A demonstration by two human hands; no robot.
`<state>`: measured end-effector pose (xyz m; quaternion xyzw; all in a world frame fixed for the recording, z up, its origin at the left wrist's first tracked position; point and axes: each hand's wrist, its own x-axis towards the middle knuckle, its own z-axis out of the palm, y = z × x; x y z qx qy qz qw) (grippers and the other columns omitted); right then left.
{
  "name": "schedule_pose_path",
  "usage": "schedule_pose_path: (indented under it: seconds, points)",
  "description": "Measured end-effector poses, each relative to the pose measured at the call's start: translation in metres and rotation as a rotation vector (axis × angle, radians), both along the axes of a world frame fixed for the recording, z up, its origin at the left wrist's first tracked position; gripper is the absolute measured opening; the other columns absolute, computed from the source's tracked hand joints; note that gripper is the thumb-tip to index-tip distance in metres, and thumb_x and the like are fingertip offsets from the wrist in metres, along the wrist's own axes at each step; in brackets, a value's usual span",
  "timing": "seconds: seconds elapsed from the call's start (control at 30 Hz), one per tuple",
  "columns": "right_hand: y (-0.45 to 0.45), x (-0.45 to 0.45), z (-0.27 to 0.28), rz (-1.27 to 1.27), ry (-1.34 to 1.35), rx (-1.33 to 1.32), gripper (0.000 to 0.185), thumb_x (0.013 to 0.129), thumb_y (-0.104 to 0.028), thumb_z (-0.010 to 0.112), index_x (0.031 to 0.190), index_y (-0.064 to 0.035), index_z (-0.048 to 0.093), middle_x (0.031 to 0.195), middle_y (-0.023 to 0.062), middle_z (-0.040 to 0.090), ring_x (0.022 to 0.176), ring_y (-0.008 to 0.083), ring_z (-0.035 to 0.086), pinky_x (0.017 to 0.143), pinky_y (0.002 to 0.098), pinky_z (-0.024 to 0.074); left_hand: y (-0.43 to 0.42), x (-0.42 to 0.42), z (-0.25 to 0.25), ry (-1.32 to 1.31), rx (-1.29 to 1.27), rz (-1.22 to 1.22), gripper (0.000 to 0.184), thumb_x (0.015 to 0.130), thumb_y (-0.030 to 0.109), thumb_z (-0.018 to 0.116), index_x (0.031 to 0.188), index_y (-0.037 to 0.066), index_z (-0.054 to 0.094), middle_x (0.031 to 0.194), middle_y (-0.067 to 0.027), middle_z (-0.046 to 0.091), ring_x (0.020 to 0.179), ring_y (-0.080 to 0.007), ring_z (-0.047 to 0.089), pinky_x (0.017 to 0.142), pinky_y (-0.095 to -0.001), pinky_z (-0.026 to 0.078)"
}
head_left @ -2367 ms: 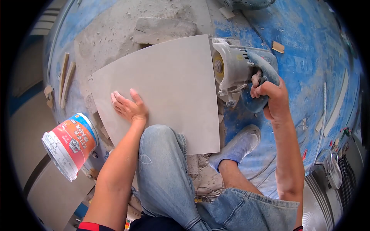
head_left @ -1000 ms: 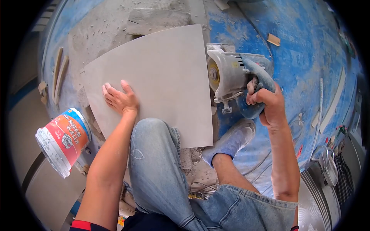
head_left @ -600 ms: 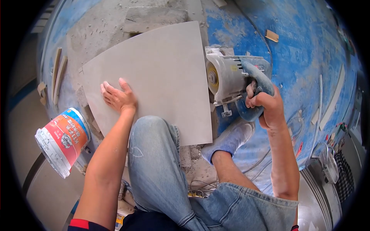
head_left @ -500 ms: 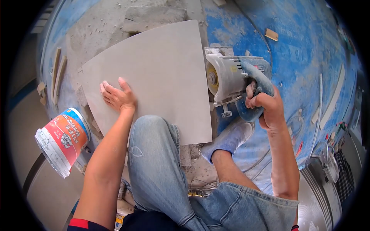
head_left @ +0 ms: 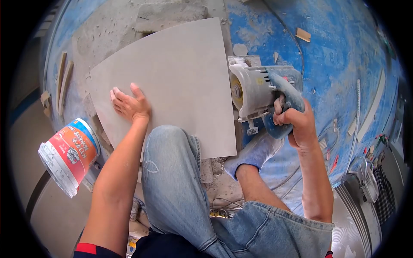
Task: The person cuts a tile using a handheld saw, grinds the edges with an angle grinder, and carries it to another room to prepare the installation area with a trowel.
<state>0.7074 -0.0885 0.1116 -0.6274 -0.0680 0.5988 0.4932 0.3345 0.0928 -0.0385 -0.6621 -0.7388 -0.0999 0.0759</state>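
Note:
A pale grey tile [head_left: 180, 77] with a curved far edge lies in front of me, its right edge straight. My left hand [head_left: 130, 104] rests on its left part, fingers spread and holding nothing. At the right edge stands a dusty circular saw [head_left: 258, 88], a yellow-centred disc showing on its left side. My right hand [head_left: 297, 118] is wrapped round its blue-grey rear handle. The saw's base plate is beside the tile edge; I cannot tell whether the blade touches it. My left knee is against the near edge of the tile.
A bucket with an orange and blue label [head_left: 73, 150] is at the left. Wooden strips [head_left: 64, 86] lie beyond it. A concrete block [head_left: 170, 16] sits behind the tile. A dark cable [head_left: 286, 32] crosses the blue floor, and a fan [head_left: 368, 180] stands at the lower right.
The saw has shifted very slightly toward me along the tile's right edge, uncovering a small round pale piece behind it. My left hand stays on the tile.

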Motion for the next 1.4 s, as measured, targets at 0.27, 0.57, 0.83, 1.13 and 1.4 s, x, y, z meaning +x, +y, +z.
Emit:
schedule_pose_path:
  seconds: [0.27, 0.57, 0.83, 1.13, 1.4]
  points:
    - [-0.012, -0.004, 0.0, -0.006, 0.02, -0.006, 0.035, 0.063, -0.003, 0.056, 0.098, 0.0031, 0.061, 0.069, 0.0032, 0.055, 0.061, 0.0109, 0.049, 0.058, 0.0243, 0.0394, 0.0, 0.001, 0.002, -0.018, -0.019, 0.02, 0.075, 0.095, 0.055, 0.045, 0.143, -0.002, 0.037, 0.15, -0.0209, 0.034, 0.142, -0.0333, 0.03, 0.117, -0.0443, 0.022]
    - [-0.026, -0.006, 0.0, -0.002, 0.059, -0.024, 0.023, 0.065, 0.0, 0.058, 0.088, -0.0001, 0.059, 0.072, 0.0032, 0.056, 0.063, 0.0121, 0.051, 0.06, 0.0254, 0.0402, 0.001, 0.0, -0.001, -0.019, 0.01, 0.008, 0.073, 0.093, 0.052, 0.049, 0.14, -0.003, 0.038, 0.147, -0.0209, 0.037, 0.139, -0.0345, 0.033, 0.115, -0.0467, 0.024]
    - [-0.037, -0.011, 0.002, -0.005, 0.047, -0.041, 0.022, 0.065, 0.0, 0.058, 0.086, 0.0001, 0.058, 0.072, 0.0036, 0.056, 0.062, 0.012, 0.051, 0.06, 0.0255, 0.04, 0.001, 0.001, -0.001, -0.017, 0.008, 0.011, 0.074, 0.093, 0.053, 0.049, 0.141, -0.002, 0.038, 0.147, -0.0201, 0.037, 0.138, -0.0344, 0.033, 0.115, -0.0466, 0.024]
    - [-0.047, -0.018, 0.007, 0.0, 0.028, -0.057, 0.041, 0.063, -0.004, 0.055, 0.103, 0.005, 0.061, 0.07, 0.0034, 0.055, 0.061, 0.0111, 0.05, 0.058, 0.0245, 0.0388, 0.001, 0.003, 0.0, -0.028, -0.003, 0.027, 0.075, 0.093, 0.054, 0.047, 0.141, -0.002, 0.038, 0.148, -0.0202, 0.036, 0.139, -0.0338, 0.033, 0.116, -0.0454, 0.023]
    - [-0.061, -0.021, 0.004, -0.009, 0.041, -0.029, 0.05, 0.064, -0.002, 0.054, 0.112, 0.0067, 0.06, 0.071, 0.0036, 0.055, 0.06, 0.0109, 0.048, 0.056, 0.0242, 0.0384, 0.002, 0.002, -0.002, -0.023, 0.006, 0.022, 0.075, 0.093, 0.055, 0.047, 0.14, -0.002, 0.039, 0.147, -0.0204, 0.036, 0.138, -0.0332, 0.033, 0.116, -0.0455, 0.023]
